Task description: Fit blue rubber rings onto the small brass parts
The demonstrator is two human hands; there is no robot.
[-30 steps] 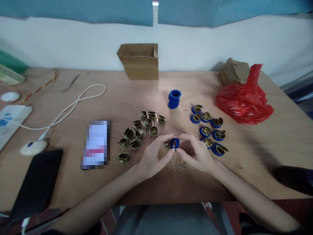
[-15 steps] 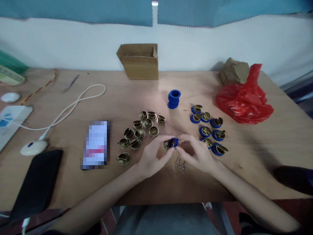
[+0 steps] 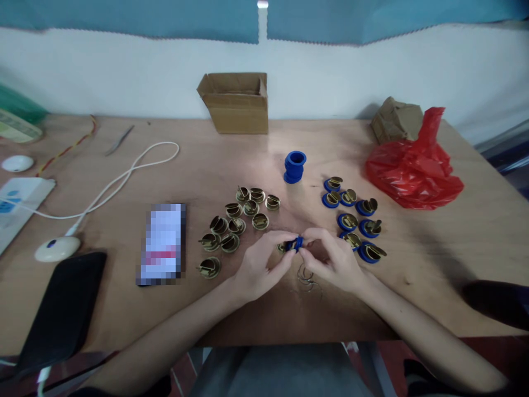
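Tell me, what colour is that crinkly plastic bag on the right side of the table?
The plastic bag is bright red, clear in the head view.

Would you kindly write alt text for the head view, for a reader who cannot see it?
Left hand and right hand pinch one blue ring with a brass piece over a wooden table. Bare brass pieces lie left, ringed ones right, a blue ring stack behind.

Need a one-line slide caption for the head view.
Both hands, left hand and right hand, pinch a blue ring between brass discs and ringed discs.
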